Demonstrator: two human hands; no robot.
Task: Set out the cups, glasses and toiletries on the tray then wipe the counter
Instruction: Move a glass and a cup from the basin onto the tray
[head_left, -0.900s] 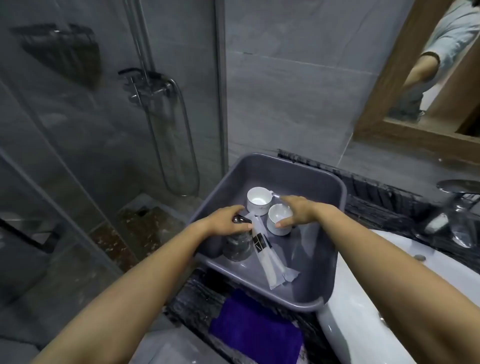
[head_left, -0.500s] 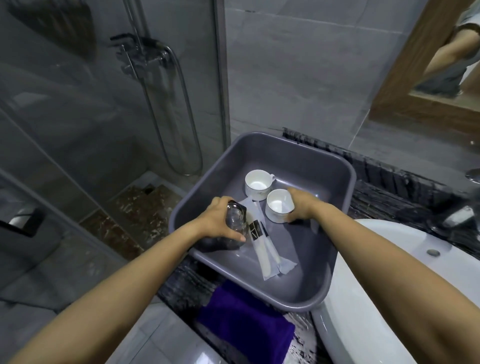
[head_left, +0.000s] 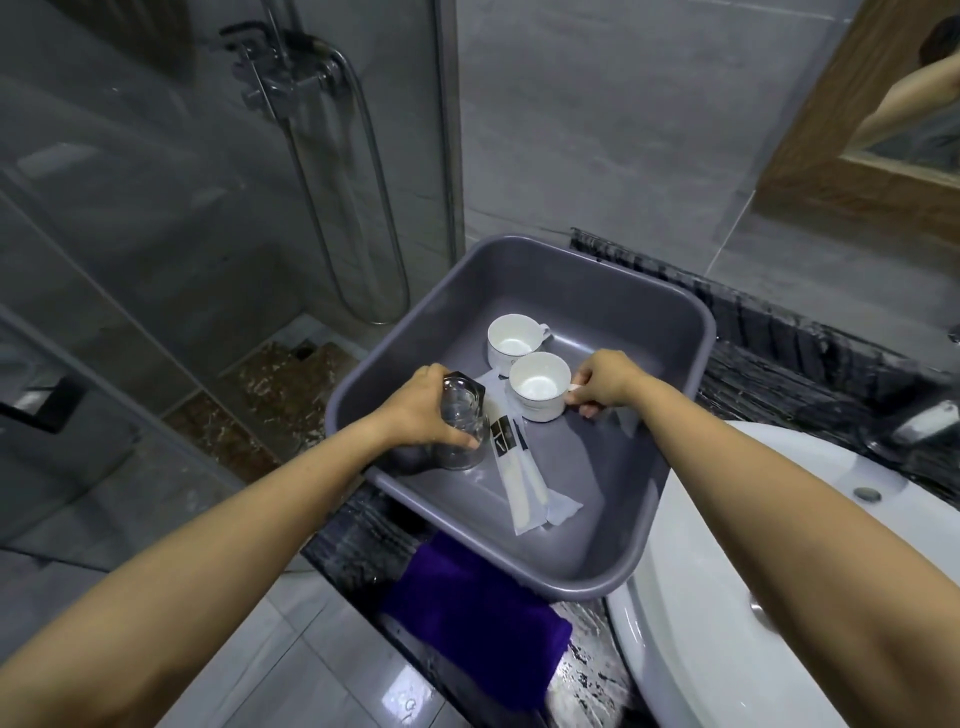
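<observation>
A grey plastic tray (head_left: 670, 332) sits on the dark marble counter (head_left: 789, 343). Inside it stand two white cups. My right hand (head_left: 605, 382) pinches the handle of the nearer white cup (head_left: 540, 387); the farther white cup (head_left: 511, 340) stands free behind it. My left hand (head_left: 423, 410) grips a clear glass (head_left: 460, 426) at the tray's left side. Two wrapped toiletry packets (head_left: 524, 475) lie flat on the tray floor between my hands.
A purple cloth (head_left: 467, 613) lies on the counter's front edge below the tray. A white basin (head_left: 779, 597) fills the right side, with a faucet (head_left: 919, 426) behind it. A glass shower wall (head_left: 208, 208) stands to the left, and a wood-framed mirror (head_left: 857, 156) hangs upper right.
My right hand shifted from the nearer cup's rim to its handle. My left hand went from the top of the glass to gripping its side, and the glass now tilts.
</observation>
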